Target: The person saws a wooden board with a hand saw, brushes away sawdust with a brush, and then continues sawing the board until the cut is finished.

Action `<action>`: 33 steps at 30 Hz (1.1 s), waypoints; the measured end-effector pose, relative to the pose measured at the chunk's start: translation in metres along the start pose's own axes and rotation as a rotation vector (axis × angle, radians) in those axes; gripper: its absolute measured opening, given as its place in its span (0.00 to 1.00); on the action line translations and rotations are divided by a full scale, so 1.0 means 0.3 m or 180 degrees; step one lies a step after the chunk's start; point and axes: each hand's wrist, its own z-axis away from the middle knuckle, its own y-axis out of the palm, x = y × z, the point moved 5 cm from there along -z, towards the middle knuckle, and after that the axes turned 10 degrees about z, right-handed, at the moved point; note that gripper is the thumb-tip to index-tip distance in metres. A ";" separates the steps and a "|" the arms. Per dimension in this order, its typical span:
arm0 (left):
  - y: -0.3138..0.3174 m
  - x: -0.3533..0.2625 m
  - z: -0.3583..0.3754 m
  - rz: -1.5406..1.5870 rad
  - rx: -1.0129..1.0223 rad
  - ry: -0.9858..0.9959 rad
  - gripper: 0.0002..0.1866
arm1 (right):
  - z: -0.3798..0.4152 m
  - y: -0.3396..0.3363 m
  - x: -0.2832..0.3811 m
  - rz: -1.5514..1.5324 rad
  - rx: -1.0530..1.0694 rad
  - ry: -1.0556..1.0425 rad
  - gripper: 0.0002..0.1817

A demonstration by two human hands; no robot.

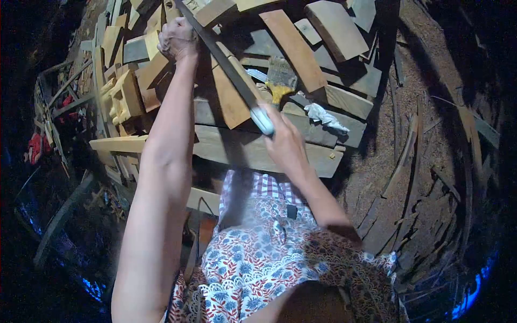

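My right hand (285,137) is closed round the pale blue handle of a long, narrow, dark-bladed tool (226,67). Its blade slants up and left past my other hand and leaves the top of the view; no teeth can be made out. Farther up, my left hand (179,39) is curled shut among wood pieces, left of the blade. What its fingers grip is hidden. Below the blade lies a tan board (230,99). A paintbrush (280,81) with a yellow handle rests right of the blade, near a crumpled white wrapper (326,118).
Wooden blocks (336,29) and a long plank (293,48) cover the slatted bench (258,148). A carved yellowish block (123,99) stands at its left. Wood strips and sawdust lie on the ground (425,140) at the right. Something red (36,148) shows at far left.
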 end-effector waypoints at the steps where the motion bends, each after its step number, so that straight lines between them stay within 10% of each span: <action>1: 0.009 0.012 -0.003 0.0051 -0.0114 0.0022 0.16 | -0.119 0.026 0.030 0.0038 -0.0106 -0.0148 0.34; 14: 0.149 0.146 -0.034 -0.0232 -0.0274 0.0683 0.17 | -0.004 -0.014 -0.029 0.0053 -0.0069 -0.0031 0.35; 33: 0.028 0.023 -0.023 0.0008 -0.0365 0.0065 0.13 | 0.027 0.023 0.036 -0.0077 -0.0386 -0.0356 0.33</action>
